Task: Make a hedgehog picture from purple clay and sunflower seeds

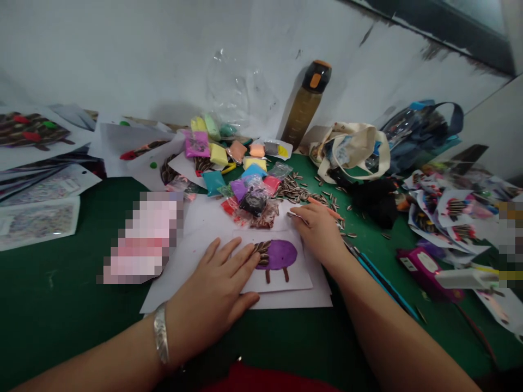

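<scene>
Striped seeds (261,253) cover only the left end of a purple oval (281,255) on a card (274,284); the left hand (210,283) lies spread against them, the right hand (318,234) curls around an orange stick (324,208).

A scuffed white wall (122,54) rises behind a green-topped work table (61,294), with a dark-framed window (469,16) at the upper right corner.

Purple clay oval (278,255), black-and-white striped sunflower seeds (262,253).
</scene>
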`<state>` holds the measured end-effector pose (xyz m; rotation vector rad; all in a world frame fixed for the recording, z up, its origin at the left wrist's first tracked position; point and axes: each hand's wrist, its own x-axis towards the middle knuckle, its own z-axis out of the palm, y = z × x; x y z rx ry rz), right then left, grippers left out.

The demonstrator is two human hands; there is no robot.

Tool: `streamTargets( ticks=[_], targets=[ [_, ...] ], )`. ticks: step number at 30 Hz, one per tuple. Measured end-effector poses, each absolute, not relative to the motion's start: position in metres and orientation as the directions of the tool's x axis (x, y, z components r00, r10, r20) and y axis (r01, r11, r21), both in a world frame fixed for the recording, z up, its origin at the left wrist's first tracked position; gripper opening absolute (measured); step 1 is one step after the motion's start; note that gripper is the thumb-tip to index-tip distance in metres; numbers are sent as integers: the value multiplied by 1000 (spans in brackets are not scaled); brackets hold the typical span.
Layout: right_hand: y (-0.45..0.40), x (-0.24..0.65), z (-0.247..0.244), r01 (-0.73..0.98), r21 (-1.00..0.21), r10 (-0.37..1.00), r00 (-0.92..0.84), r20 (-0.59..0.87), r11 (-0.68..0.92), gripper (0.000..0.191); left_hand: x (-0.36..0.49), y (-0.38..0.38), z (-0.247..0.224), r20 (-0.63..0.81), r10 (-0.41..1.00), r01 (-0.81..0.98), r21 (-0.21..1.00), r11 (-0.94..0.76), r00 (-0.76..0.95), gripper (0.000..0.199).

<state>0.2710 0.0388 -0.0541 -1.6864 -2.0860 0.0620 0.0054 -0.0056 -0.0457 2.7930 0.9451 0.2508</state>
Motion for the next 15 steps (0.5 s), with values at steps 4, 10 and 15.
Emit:
streamTargets(
  ticks=[4, 10, 15],
  targets=[
    [40, 262, -57, 952, -180, 951, -201, 237, 246, 26, 7, -8, -41, 65, 621, 594, 230, -771, 781, 53],
    [34, 257, -55, 983, 77, 975, -176, 135, 167, 23, 7, -10, -35, -7, 638, 620, 245, -745, 770, 54],
    [31, 261, -53, 977, 93, 975, -202, 94, 194, 27, 4, -10, -35, -19, 641, 621, 272, -735, 767, 54]
  ],
)
